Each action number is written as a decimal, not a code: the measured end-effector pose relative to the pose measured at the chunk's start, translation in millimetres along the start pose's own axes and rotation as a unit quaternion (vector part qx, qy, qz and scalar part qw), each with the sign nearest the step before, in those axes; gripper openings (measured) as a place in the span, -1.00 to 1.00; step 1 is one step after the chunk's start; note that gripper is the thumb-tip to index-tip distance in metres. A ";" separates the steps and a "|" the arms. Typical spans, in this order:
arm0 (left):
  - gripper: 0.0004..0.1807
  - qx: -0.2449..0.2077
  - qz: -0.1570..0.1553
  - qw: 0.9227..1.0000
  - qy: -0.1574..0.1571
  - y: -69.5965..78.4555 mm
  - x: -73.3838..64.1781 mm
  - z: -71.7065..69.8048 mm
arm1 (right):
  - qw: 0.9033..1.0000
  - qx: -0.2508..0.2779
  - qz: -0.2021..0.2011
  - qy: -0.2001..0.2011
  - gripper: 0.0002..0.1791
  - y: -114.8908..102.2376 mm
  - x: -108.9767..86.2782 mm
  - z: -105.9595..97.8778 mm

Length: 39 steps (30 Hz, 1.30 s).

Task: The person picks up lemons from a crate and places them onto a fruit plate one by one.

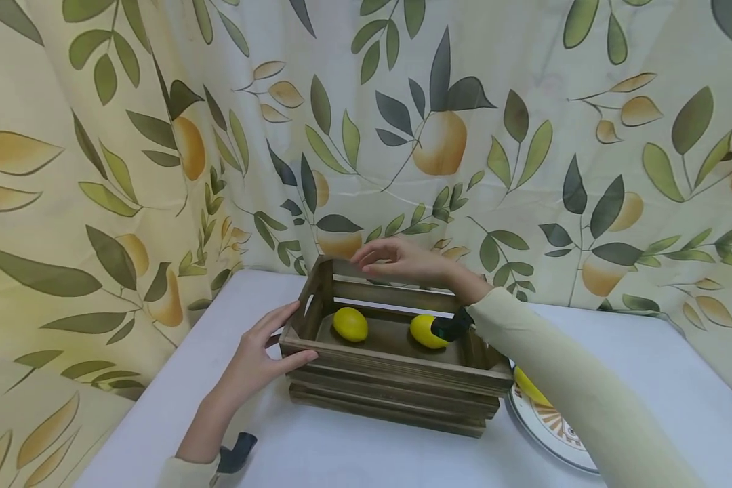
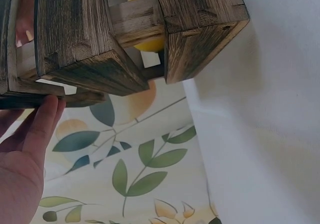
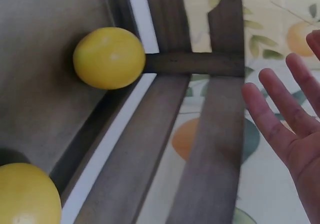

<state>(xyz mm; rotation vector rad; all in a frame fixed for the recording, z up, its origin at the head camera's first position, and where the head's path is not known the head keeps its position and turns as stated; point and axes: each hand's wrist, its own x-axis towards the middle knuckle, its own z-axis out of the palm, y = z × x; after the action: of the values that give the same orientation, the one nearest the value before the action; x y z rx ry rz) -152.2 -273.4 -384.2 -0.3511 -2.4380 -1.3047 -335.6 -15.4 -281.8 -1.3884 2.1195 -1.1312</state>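
A dark wooden slatted crate [image 1: 396,366] stands on the white table. Two yellow lemons lie on its floor, one lemon [image 1: 350,324] toward the left end and another lemon [image 1: 425,332] toward the right, partly covered by the right wrist's black camera. My left hand [image 1: 257,359] grips the crate's near left corner, thumb along the front slat and fingers at the end panel. Over the crate's back side hovers my right hand [image 1: 411,262], fingers loosely bent. Nothing is held in that hand [image 3: 300,129] in the right wrist view, where its fingers are spread beyond the rim.
To the crate's right, a white patterned plate [image 1: 545,434] carries a yellow fruit [image 1: 529,386], both partly hidden by my right sleeve [image 1: 561,359]. A curtain [image 1: 366,203] printed with leaves and fruit hangs behind and left of the white table [image 1: 354,454].
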 end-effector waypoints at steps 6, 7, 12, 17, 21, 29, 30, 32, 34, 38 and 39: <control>-0.12 -0.001 0.008 1.000 -0.001 0.1 1.2 -0.4 | 0.999 0.006 -0.010 -0.047 -0.67 7.9 17.7 10.4; -0.12 0.000 0.008 1.000 -0.002 0.1 1.1 -0.6 | 0.998 0.001 -0.005 -0.059 -0.66 9.2 20.1 12.4; -0.12 0.004 0.008 1.000 -0.003 0.1 1.3 -0.6 | 0.992 -0.020 0.035 -0.123 -0.59 20.3 29.1 21.6; -0.12 0.001 0.003 1.000 -0.006 1.0 2.3 -0.2 | 0.984 -0.045 0.057 -0.161 -0.53 36.7 31.6 31.6; -0.11 0.007 0.003 1.000 -0.006 0.1 2.7 0.0 | 0.976 -0.099 0.070 -0.180 -0.47 46.7 29.9 44.1; -0.11 0.001 0.009 1.000 -0.002 0.7 2.0 2.5 | 0.956 -0.152 0.121 -0.218 -0.29 59.5 22.2 64.5; -0.11 0.001 0.008 1.000 -0.003 1.1 1.9 2.7 | 0.956 -0.153 0.120 -0.220 -0.28 59.6 21.8 65.1; -0.11 0.001 0.007 1.000 -0.003 2.0 1.7 2.5 | 0.958 -0.154 0.113 -0.216 -0.29 60.2 21.8 66.0; -0.11 0.001 0.006 1.000 -0.003 2.6 1.3 2.0 | 0.959 -0.160 0.107 -0.208 -0.32 61.3 21.9 66.8; -0.11 0.005 0.006 1.000 0.000 1.6 1.1 0.7 | 0.963 -0.164 0.091 -0.194 -0.36 64.8 24.2 68.7; -0.11 0.006 0.006 1.000 0.001 1.2 1.0 0.5 | 0.963 -0.164 0.090 -0.192 -0.37 65.2 24.9 69.2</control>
<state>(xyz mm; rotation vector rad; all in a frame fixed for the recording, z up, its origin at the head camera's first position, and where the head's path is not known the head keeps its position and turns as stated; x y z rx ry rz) -152.8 -272.3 -383.2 -0.3611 -2.4374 -1.2837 -339.3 -54.0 -372.2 -1.3799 2.1467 -0.4086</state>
